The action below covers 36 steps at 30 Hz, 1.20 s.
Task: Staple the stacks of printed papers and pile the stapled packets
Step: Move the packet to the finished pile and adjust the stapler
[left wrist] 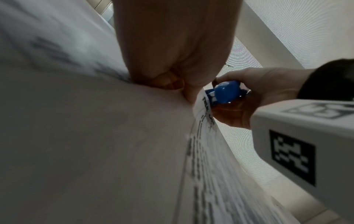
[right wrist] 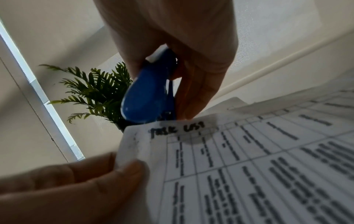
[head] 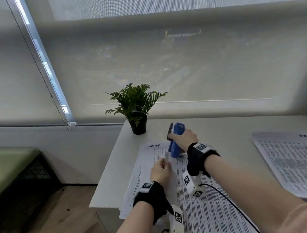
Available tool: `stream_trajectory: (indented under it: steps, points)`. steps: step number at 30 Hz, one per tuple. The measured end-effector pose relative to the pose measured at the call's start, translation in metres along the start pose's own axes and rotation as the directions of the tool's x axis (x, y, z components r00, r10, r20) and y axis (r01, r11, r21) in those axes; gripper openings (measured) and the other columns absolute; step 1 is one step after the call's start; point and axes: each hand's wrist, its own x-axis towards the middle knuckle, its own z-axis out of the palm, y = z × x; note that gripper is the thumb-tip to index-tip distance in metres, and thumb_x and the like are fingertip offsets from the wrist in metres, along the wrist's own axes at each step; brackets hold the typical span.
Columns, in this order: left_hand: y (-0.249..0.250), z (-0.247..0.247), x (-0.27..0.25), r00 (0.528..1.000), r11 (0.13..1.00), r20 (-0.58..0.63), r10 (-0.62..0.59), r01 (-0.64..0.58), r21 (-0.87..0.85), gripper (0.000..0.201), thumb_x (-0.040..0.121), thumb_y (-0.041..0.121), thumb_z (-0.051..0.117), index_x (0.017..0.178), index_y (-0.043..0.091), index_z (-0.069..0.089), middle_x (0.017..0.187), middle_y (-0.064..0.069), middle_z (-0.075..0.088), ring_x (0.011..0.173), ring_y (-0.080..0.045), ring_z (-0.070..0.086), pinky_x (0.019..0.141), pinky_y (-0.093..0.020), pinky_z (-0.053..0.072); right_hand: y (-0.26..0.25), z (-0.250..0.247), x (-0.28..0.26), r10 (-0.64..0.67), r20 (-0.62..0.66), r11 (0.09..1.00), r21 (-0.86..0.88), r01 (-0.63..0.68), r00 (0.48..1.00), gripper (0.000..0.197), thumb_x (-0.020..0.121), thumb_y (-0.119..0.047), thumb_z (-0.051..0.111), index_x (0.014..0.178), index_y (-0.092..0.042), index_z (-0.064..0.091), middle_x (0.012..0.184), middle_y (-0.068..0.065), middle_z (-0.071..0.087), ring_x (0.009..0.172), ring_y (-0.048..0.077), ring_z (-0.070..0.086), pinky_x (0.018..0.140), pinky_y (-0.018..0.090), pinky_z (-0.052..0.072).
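Observation:
A blue stapler [head: 175, 142] is gripped in my right hand [head: 185, 138], nose down at the lifted top-left corner of a printed packet [head: 168, 157]. The packet is headed "TASK LIST" [right wrist: 177, 129] and covered in tables. My left hand [head: 160, 171] pinches that corner between thumb [right wrist: 122, 178] and fingers and holds it up off the sheets below. In the left wrist view the stapler [left wrist: 226, 92] sits right against the paper's edge [left wrist: 207, 115]. In the right wrist view the stapler [right wrist: 147, 97] hangs just above the corner. More printed sheets [head: 207, 206] lie spread under both wrists.
A second stack of printed papers [head: 296, 165] lies at the right of the white table [head: 227, 132]. A small potted fern [head: 136, 108] stands at the table's far left corner. A cable [head: 227, 200] runs across the sheets. A window blind fills the back; wooden floor lies left.

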Motion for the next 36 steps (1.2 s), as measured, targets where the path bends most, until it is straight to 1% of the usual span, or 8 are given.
stream_trajectory:
  steps: [5, 9, 11, 15, 20, 26, 31, 36]
  points:
    - [0.001, 0.0, -0.002, 1.0, 0.999, -0.003, -0.019, 0.019, -0.041, 0.016, 0.093, 0.019, 0.043, 0.082, 0.012, 0.052, 0.076, -0.006, 0.053, 0.069, -0.017, 0.047, 0.058, -0.026, 0.035, -0.001, 0.01, 0.005, 0.061, 0.143, 0.998, 0.022, -0.064, 0.988, 0.061, 0.07, -0.036, 0.072, 0.116, -0.009, 0.042, 0.099, 0.012, 0.059, 0.092, 0.033, 0.063, 0.081, 0.043, 0.056]
    - [0.002, -0.001, -0.003, 0.999, 0.996, 0.029, -0.046, 0.049, -0.079, 0.017, 0.093, 0.02, 0.043, 0.086, 0.012, 0.056, 0.078, -0.005, 0.057, 0.068, -0.016, 0.051, 0.057, -0.024, 0.039, 0.004, 0.02, 0.014, 0.093, 0.219, 0.995, 0.02, -0.1, 0.971, 0.05, 0.057, -0.042, 0.067, 0.093, -0.008, 0.06, 0.091, 0.014, 0.065, 0.078, 0.03, 0.062, 0.078, 0.037, 0.051]
    - [0.002, -0.002, -0.002, 0.999, 0.997, 0.035, -0.037, 0.04, -0.073, 0.018, 0.093, 0.021, 0.044, 0.081, 0.013, 0.055, 0.074, -0.003, 0.057, 0.069, -0.017, 0.052, 0.058, -0.024, 0.04, 0.003, 0.022, 0.012, 0.083, 0.213, 0.996, 0.027, -0.091, 0.973, 0.04, 0.068, -0.047, 0.067, 0.084, -0.012, 0.056, 0.093, 0.014, 0.063, 0.081, 0.03, 0.061, 0.081, 0.037, 0.05]
    - [0.001, -0.002, -0.001, 0.999, 0.999, 0.018, -0.031, 0.031, -0.032, 0.03, 0.093, 0.02, 0.045, 0.064, 0.018, 0.045, 0.061, 0.004, 0.048, 0.056, -0.009, 0.046, 0.048, -0.021, 0.033, 0.003, 0.024, 0.011, 0.024, 0.163, 0.999, 0.036, -0.03, 0.986, 0.057, 0.077, -0.062, 0.063, 0.095, -0.008, 0.054, 0.092, 0.01, 0.06, 0.082, 0.027, 0.058, 0.078, 0.033, 0.044]
    - [0.0, -0.001, -0.001, 0.998, 0.996, 0.012, -0.055, 0.055, -0.076, 0.033, 0.093, 0.021, 0.047, 0.061, 0.016, 0.041, 0.057, 0.002, 0.046, 0.05, -0.008, 0.043, 0.037, -0.011, 0.032, 0.007, 0.031, 0.012, -0.067, 0.13, 0.997, -0.021, 0.07, 0.989, 0.05, 0.079, -0.063, 0.059, 0.07, -0.014, 0.053, 0.084, 0.008, 0.059, 0.075, 0.025, 0.055, 0.07, 0.028, 0.039]
    - [-0.004, -0.001, 0.005, 0.998, 0.999, 0.062, -0.028, 0.031, -0.042, 0.037, 0.094, 0.031, 0.047, 0.06, 0.018, 0.043, 0.06, 0.0, 0.051, 0.059, -0.015, 0.046, 0.053, -0.026, 0.033, 0.009, 0.037, 0.01, -0.134, 0.103, 0.989, -0.045, 0.139, 0.986, 0.053, 0.083, -0.06, 0.056, 0.054, -0.017, 0.048, 0.063, 0.003, 0.054, 0.064, 0.024, 0.051, 0.067, 0.027, 0.036]
    - [-0.004, 0.0, 0.006, 0.998, 0.998, 0.061, -0.024, 0.027, -0.048, 0.03, 0.095, 0.033, 0.046, 0.073, 0.013, 0.052, 0.075, -0.008, 0.06, 0.069, -0.017, 0.053, 0.059, -0.026, 0.037, 0.007, 0.042, 0.008, -0.186, 0.089, 0.981, -0.037, 0.189, 0.979, 0.055, 0.082, -0.058, 0.056, 0.045, -0.018, 0.049, 0.058, 0.002, 0.057, 0.06, 0.024, 0.054, 0.068, 0.028, 0.041]
    - [0.0, -0.011, 0.005, 0.964, 0.888, 0.257, -0.068, 0.175, -0.425, 0.028, 0.088, 0.019, 0.063, 0.111, 0.005, 0.057, 0.103, -0.013, 0.066, 0.085, -0.024, 0.064, 0.071, -0.028, 0.051, 0.004, 0.038, 0.004, -0.221, 0.066, 0.973, -0.057, 0.225, 0.973, 0.054, 0.081, -0.059, 0.056, 0.047, -0.017, 0.053, 0.061, 0.004, 0.061, 0.064, 0.026, 0.059, 0.073, 0.033, 0.047]
